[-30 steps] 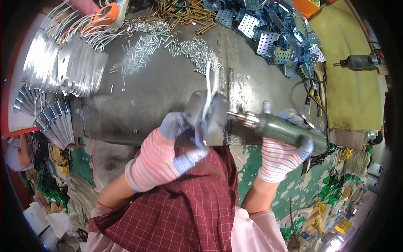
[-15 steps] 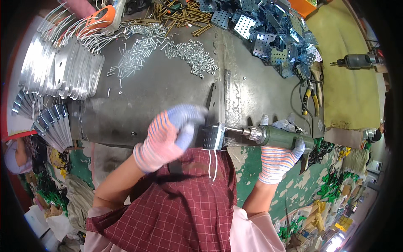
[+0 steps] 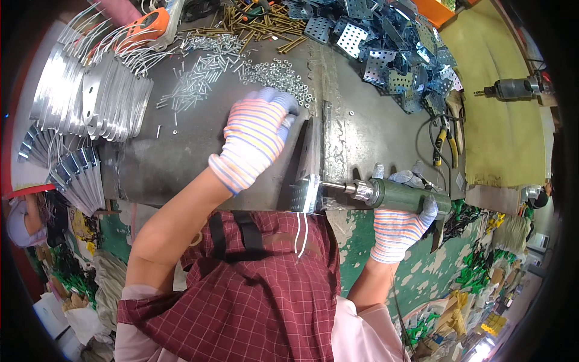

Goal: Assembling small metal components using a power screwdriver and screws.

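Tabletop: dark grey, scuffed.
Green power driver: level, bit pointing left.
Metal plate: at the tabletop's near edge, left of the bit.
Left hand: fingers curled beside the nuts; cannot tell whether its grip holds anything.
Right hand: grip clamped around the driver.
Nuts: loose silver heap.

Striped gloves here, orange and blue on whitish. Power driver is dark green, apron maroon with a pale grid, pliers yellow and black.
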Action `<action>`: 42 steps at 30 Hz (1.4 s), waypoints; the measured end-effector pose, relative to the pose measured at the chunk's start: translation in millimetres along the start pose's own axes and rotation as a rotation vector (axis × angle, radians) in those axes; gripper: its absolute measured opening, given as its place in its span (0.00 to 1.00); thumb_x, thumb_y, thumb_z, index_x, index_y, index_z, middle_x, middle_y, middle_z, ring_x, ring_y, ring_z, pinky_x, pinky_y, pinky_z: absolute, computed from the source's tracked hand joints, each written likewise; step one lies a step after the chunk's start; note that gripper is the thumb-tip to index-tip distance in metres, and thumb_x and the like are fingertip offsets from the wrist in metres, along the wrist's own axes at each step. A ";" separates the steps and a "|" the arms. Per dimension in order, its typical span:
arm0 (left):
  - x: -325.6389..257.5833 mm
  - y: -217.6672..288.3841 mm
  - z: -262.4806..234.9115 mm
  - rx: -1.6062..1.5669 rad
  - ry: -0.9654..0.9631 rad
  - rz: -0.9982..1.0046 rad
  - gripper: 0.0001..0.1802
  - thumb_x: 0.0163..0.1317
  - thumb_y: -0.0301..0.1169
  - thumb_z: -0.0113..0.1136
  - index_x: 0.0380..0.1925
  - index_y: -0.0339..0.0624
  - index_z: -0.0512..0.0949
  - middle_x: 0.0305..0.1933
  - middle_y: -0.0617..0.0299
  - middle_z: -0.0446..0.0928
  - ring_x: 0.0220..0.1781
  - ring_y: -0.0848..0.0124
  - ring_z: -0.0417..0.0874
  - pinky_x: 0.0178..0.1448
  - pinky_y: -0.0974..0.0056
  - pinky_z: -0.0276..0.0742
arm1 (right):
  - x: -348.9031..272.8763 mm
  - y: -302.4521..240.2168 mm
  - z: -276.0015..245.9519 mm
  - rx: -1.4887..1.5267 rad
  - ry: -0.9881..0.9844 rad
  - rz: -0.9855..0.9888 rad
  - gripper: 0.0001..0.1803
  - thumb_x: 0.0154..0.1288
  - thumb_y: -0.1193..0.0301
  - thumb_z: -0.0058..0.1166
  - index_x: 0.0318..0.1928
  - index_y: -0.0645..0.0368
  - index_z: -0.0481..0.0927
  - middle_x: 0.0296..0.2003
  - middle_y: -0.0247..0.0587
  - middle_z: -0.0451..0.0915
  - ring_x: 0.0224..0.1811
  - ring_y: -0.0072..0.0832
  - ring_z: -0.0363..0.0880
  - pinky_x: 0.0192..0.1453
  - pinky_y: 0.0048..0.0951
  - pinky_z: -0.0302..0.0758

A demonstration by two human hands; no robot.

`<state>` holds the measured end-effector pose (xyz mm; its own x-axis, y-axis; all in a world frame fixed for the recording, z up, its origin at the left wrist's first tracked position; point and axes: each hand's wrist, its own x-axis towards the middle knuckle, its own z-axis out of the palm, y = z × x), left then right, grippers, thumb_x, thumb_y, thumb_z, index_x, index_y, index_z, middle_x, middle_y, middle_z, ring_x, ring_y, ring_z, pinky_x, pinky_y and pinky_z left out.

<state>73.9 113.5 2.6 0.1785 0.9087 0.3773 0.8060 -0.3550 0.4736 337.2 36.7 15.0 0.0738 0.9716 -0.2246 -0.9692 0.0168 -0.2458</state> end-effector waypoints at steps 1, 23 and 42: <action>-0.5 -0.4 -1.9 -0.124 0.062 0.024 0.07 0.55 0.28 0.61 0.36 0.44 0.78 0.33 0.59 0.77 0.33 0.59 0.77 0.39 0.61 0.74 | 0.0 0.1 0.4 0.000 0.003 -0.004 0.28 0.54 0.65 0.63 0.54 0.62 0.72 0.41 0.40 0.78 0.48 0.37 0.76 0.74 0.59 0.46; -58.2 17.6 -23.8 -1.940 -0.558 -0.875 0.10 0.60 0.28 0.60 0.42 0.42 0.76 0.33 0.60 0.79 0.29 0.74 0.79 0.31 0.71 0.75 | 4.4 12.2 4.9 0.012 -0.043 0.018 0.22 0.52 0.67 0.64 0.47 0.60 0.75 0.38 0.36 0.74 0.46 0.33 0.73 0.76 0.55 0.45; -57.7 49.2 -44.1 -1.436 -0.355 -0.843 0.08 0.63 0.24 0.58 0.42 0.36 0.75 0.36 0.62 0.78 0.35 0.77 0.79 0.39 0.71 0.77 | 3.9 12.4 4.0 0.002 -0.003 0.010 0.27 0.52 0.65 0.64 0.53 0.56 0.75 0.36 0.32 0.76 0.46 0.30 0.75 0.76 0.57 0.42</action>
<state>78.4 33.9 39.3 0.2688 0.8646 -0.4244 -0.3492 0.4982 0.7937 324.4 41.6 14.8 0.0631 0.9724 -0.2248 -0.9704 0.0071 -0.2413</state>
